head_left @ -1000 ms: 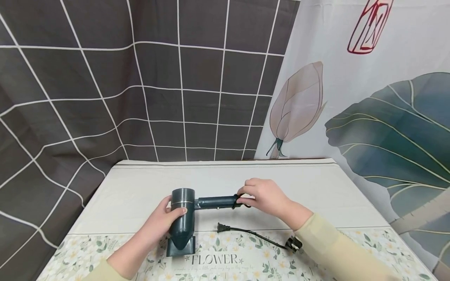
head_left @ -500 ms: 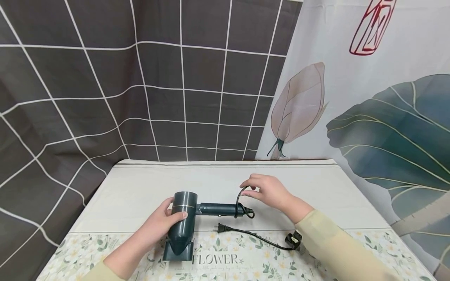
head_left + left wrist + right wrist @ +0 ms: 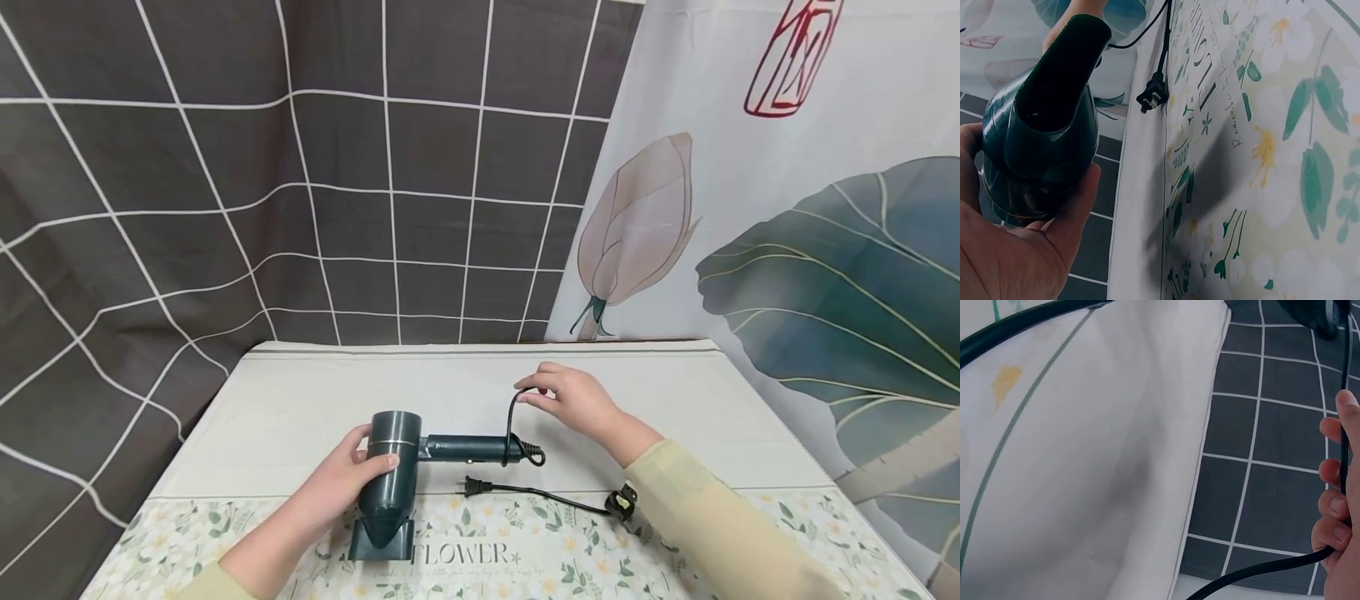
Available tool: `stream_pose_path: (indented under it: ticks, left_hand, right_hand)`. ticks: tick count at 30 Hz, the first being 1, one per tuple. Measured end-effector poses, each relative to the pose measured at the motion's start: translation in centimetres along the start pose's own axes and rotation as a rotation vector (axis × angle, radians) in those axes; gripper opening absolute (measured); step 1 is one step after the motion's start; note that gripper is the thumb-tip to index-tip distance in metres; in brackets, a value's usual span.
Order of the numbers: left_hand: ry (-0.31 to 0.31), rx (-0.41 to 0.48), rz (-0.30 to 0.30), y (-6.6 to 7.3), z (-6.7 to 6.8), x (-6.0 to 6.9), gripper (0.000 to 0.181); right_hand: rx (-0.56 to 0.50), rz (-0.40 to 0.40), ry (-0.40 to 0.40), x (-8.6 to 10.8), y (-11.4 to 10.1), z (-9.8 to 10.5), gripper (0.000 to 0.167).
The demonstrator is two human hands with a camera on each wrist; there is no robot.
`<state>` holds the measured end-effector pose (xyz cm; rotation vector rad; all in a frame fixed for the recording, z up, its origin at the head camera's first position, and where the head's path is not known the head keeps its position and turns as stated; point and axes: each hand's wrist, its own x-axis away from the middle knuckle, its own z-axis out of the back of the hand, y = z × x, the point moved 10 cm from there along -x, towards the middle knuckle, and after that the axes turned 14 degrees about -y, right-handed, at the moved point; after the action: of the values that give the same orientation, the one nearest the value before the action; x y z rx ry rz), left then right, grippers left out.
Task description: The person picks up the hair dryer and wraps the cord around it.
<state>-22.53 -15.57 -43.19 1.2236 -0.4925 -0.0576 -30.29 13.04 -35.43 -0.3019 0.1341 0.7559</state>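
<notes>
A dark teal hair dryer [image 3: 390, 492] is tilted with its nozzle toward the near side and its handle [image 3: 465, 448] pointing right. My left hand [image 3: 347, 468] grips its barrel, thumb across the front; the left wrist view shows the nozzle [image 3: 1054, 94] close up. Black cord [image 3: 512, 417] loops round the handle's end, and my right hand [image 3: 576, 402] pinches it up and to the right of there. In the right wrist view the cord [image 3: 1260, 569] runs through the curled fingers [image 3: 1334, 534]. The two-pin plug [image 3: 476, 486] lies below the handle.
A black lump on the cord [image 3: 621, 502], its kind unclear, sits beside the right sleeve [image 3: 705, 500]. The table [image 3: 300, 392] wears a white cloth with a flowered front part. Behind it hang a dark grid curtain [image 3: 435, 233] and a leaf-printed one [image 3: 840, 275].
My right hand has moved off the handle's end, up and slightly right, drawing a loop of cord out. The hair dryer has dropped slightly toward the near side in my left hand.
</notes>
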Motion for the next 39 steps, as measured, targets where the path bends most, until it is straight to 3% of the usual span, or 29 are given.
stream_pose_path:
  ticks: [18, 24, 29, 32, 36, 39]
  left_hand:
    - [-0.034, 0.180, -0.040, 0.2, -0.9, 0.2, 0.077]
    - [-0.030, 0.219, -0.025, -0.1, -1.2, 0.1, 0.081]
    - [-0.011, 0.252, -0.025, 0.0, -1.4, 0.1, 0.090]
    - [0.006, 0.270, -0.038, 0.3, -1.5, 0.1, 0.095]
    - [0.028, 0.295, -0.063, 0.6, -1.5, 0.0, 0.096]
    - [0.049, 0.307, -0.078, 0.8, -1.4, 0.0, 0.097]
  right_hand:
    - [-0.088, -0.005, -0.168, -0.6, -0.7, -3.9, 0.026]
    - [-0.048, 0.048, -0.155, -0.4, -1.6, -4.0, 0.024]
    - [-0.050, -0.048, -0.133, -0.1, -1.1, -4.3, 0.010]
    - [-0.002, -0.082, -0.112, 0.2, -1.2, -4.6, 0.011]
    - [0.081, -0.028, -0.088, 0.3, -2.4, -4.8, 0.018]
    - [0.073, -0.011, -0.092, 0.3, -3.0, -4.8, 0.016]
